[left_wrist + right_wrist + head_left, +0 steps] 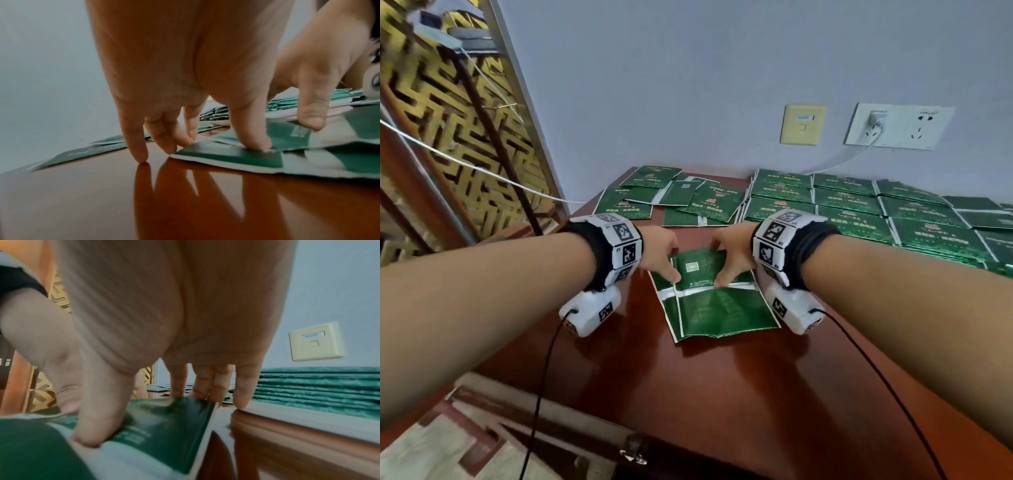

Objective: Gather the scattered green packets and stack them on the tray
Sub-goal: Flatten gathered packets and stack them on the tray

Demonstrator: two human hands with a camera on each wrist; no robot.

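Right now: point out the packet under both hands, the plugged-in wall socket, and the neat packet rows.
packet (722,308), head view, its near green face.
wall socket (875,125), head view, the white plug in it.
packet rows (849,202), head view, a middle packet's top.

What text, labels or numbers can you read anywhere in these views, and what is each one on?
None reads clearly.
Green packet under both hands: a small square code and lines of print, too small to read.
Packet stacks at the back right: light characters and a red emblem, blurred.
Wristband markers: black-and-white square codes; tiny digits beside them, illegible.
Beige wall plate: blue label strip, blurred.
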